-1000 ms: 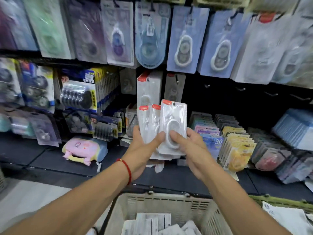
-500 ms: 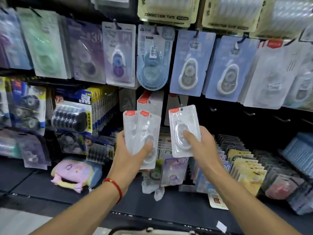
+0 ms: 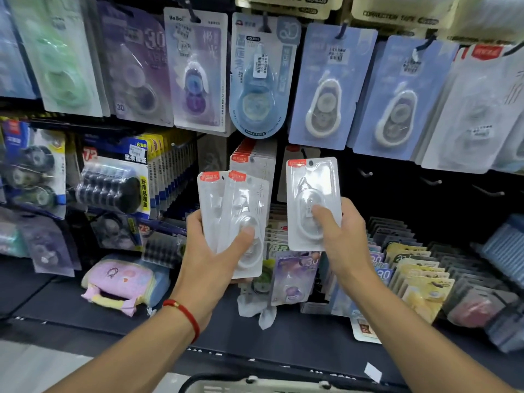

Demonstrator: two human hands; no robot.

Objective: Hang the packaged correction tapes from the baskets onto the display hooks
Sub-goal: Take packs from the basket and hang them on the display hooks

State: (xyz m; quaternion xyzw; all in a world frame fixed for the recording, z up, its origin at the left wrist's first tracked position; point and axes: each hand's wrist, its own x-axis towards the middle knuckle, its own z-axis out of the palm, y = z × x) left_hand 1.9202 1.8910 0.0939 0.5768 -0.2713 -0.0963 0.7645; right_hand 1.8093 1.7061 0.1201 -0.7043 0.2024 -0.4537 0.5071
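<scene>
Head view looks at a wall of hanging stationery packs. The left hand grips a fanned pair of packs, thumb pressed flat over the front blister, fingers curled behind. These are glossy clear plastic, rectangular with rounded corners, each with a red label at the top; an oval white tape sits in a domed bubble. A red cord bracelet circles that wrist. The right hand holds a single pack of the same sort upright, thumb across its oval bubble, a small hang hole visible near the top edge. The two lots are near each other but apart. Just behind them, on a hook, hangs a row of matching packs with red tabs. Bare metal hooks stick out of the dark panel to the right. Above hang flat lavender cards with pear-shaped white tapes under blisters. On the dark shelf below lies a soft pink pouch. A pale basket rim shows at the bottom edge, ribbed plastic.
</scene>
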